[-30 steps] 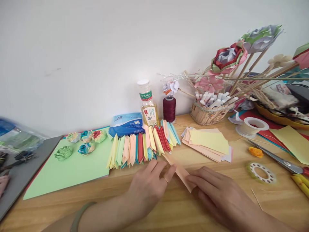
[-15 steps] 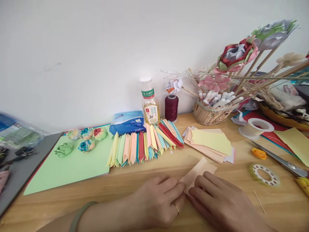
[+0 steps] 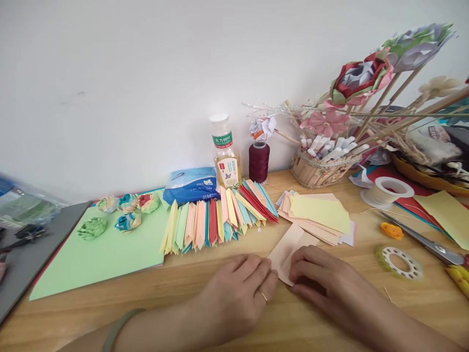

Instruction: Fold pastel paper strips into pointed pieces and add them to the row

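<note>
A peach paper strip [image 3: 285, 247] lies at a slant on the wooden table, its right part lifted in a fold. My left hand [image 3: 244, 291], with a ring and a green bangle, has its fingers closed together on the strip's lower left edge. On the other side, the curled fingers of my right hand [image 3: 320, 274] pinch the right edge of the paper; its thumb is partly hidden. Just beyond the strip is a stack of yellow and peach paper slips [image 3: 318, 215]. Folded paper pieces [image 3: 208, 222] in several colours stand in a row to the left.
Paper rosettes [image 3: 127, 222] rest on green sheets [image 3: 120, 259] at left. A tissue pack [image 3: 190, 183], bottle [image 3: 227, 166], maroon thread spool [image 3: 258, 164] and basket [image 3: 318, 171] line the wall. Scissors [image 3: 421, 239], a tape ring [image 3: 399, 262] and white spool [image 3: 388, 191] lie right.
The paper strip has turned more upright and shows wider between my hands. Both hands have shifted slightly, my right hand drawing a little away from the left. The view has moved slightly.
</note>
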### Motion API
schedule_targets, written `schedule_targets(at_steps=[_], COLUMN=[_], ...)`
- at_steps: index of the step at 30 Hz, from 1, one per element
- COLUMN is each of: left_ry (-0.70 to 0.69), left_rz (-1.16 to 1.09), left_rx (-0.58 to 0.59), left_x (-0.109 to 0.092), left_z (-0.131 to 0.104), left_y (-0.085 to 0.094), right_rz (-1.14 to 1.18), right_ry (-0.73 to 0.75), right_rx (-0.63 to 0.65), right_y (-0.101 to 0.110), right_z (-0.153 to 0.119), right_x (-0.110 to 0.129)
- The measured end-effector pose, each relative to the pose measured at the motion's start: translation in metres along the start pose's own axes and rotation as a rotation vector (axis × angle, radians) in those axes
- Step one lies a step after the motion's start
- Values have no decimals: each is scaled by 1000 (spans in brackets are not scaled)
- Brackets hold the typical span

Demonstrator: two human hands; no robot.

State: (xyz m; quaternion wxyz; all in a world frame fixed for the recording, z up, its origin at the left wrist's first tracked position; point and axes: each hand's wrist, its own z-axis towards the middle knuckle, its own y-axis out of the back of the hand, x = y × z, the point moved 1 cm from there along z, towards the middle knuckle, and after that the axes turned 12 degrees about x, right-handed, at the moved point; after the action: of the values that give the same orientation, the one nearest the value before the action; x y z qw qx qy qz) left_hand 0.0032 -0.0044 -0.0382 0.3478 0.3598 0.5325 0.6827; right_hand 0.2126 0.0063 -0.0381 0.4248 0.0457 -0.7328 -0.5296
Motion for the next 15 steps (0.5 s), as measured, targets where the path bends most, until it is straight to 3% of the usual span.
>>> schedule_targets(at_steps=[5, 15], left_ry=[7, -27], left_rz=[1, -47], left_rx=[-26, -57], left_x=[-1, -3], left_z=[1, 2], left_y=[-2, -3], right_rz=[93, 14], right_ry=[-33, -107], right_rx=[4, -62], right_y=[1, -5], right_z=[3, 8], right_x=[-2, 2])
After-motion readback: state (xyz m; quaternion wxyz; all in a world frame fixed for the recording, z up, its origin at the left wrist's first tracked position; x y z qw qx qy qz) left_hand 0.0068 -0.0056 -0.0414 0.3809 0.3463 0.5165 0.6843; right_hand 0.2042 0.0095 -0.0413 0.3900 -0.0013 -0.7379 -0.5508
